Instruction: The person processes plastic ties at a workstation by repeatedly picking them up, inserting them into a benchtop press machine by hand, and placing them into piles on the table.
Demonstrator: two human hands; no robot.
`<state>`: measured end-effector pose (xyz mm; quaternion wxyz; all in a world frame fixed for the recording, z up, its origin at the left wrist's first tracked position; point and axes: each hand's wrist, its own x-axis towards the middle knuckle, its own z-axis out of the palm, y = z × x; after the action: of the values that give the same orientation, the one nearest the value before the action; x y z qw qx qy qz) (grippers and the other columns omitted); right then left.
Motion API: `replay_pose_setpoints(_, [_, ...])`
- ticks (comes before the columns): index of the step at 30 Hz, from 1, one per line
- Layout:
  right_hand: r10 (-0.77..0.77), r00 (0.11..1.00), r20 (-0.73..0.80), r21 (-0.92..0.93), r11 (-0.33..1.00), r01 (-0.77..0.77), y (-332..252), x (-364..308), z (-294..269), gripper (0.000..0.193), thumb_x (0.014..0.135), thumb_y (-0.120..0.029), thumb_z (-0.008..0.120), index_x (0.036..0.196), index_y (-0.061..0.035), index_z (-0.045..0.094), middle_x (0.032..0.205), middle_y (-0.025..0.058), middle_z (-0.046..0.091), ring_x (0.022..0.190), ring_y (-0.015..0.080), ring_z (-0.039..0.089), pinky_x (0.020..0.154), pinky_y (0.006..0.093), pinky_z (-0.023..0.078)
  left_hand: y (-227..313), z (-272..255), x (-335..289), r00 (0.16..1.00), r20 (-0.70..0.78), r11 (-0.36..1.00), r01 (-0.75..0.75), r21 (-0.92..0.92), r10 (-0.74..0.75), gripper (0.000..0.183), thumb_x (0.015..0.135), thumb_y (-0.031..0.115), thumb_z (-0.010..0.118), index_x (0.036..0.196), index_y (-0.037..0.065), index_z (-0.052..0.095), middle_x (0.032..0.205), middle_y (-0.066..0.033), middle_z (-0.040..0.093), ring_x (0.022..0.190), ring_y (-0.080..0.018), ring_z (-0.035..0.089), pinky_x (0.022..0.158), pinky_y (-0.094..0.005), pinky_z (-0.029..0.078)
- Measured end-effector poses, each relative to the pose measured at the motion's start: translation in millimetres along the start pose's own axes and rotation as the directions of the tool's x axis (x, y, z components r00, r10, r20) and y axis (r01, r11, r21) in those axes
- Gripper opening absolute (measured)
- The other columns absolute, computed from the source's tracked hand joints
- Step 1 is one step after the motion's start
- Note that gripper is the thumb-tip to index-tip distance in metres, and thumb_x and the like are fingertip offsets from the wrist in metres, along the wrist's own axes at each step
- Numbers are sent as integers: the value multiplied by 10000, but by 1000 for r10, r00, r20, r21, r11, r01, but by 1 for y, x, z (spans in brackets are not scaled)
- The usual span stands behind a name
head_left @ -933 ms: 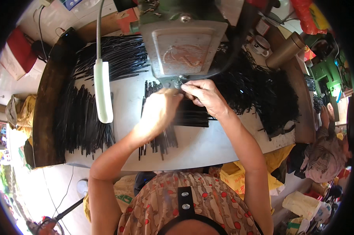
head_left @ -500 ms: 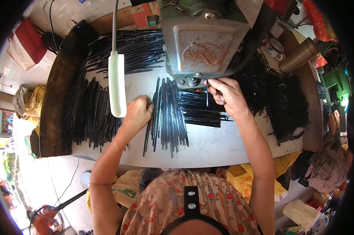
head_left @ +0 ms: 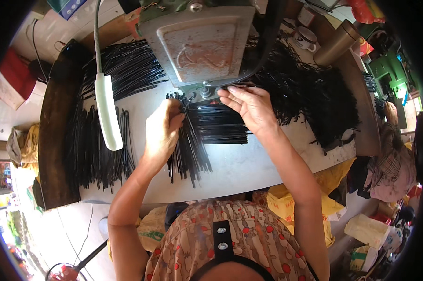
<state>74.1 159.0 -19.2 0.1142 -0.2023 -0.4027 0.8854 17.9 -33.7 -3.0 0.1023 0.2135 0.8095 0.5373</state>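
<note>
My left hand (head_left: 161,126) is closed at the upper part of a loose bundle of long thin black strips (head_left: 192,152). Its fingertips are partly hidden, so I cannot tell what exactly they grip. Beside the foot of a green press-like machine (head_left: 207,44), my right hand (head_left: 252,107) pinches a thin dark strip (head_left: 243,86) between thumb and forefinger. That strip lies roughly crosswise near the bolted fitting (head_left: 205,92) under the machine head. Between my hands, a second stack of black strips (head_left: 223,124) lies crosswise under the machine.
More black strips (head_left: 99,150) lie at the left, with another pile (head_left: 122,65) behind. A large black heap (head_left: 314,103) covers the right side. A white lamp (head_left: 109,112) on a bendy neck hangs at left. A mug (head_left: 305,38) and a brown flask (head_left: 337,43) stand back right.
The view has shifted, so the machine appears further left. My left hand has moved onto the upper end of the bundle. The strip in my right hand, hanging down before, now lies crosswise.
</note>
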Motion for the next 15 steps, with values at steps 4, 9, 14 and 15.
replay_pose_setpoints(4, [-6, 1000, -22, 94, 996, 9, 6, 0, 5, 99, 773, 21, 553, 858, 71, 542, 873, 161, 588, 831, 274, 607, 756, 370, 517, -5, 10, 14, 961, 40, 913, -271, 303, 272, 190, 748, 23, 568, 935, -12, 575, 778, -145, 511, 682, -265, 531, 628, -320, 428])
replay_pose_setpoints(9, [-5, 999, -45, 115, 993, 10, 8, -1, 14, 101, 783, 8, 547, 856, 78, 547, 885, 175, 591, 832, 272, 606, 758, 367, 513, 3, 15, 18, 969, 43, 909, -245, 336, 245, 231, 757, 29, 550, 981, -23, 571, 792, -158, 520, 715, -283, 532, 642, -332, 421])
replay_pose_setpoints(14, [-48, 998, -51, 76, 996, 52, 10, -2, 19, 102, 815, 13, 494, 876, 86, 529, 904, 187, 583, 861, 294, 600, 786, 395, 507, 5, 15, 19, 971, 49, 910, -236, 340, 233, 233, 760, 25, 543, 981, -39, 574, 806, -165, 526, 711, -285, 533, 650, -337, 420])
replay_pose_setpoints(15, [-48, 998, -48, 76, 996, 51, 10, -2, 19, 102, 815, 13, 494, 876, 86, 529, 904, 187, 583, 861, 294, 600, 786, 395, 507, 6, 15, 19, 975, 51, 917, -219, 334, 215, 230, 759, 25, 544, 977, -40, 577, 807, -166, 527, 710, -284, 535, 650, -335, 420])
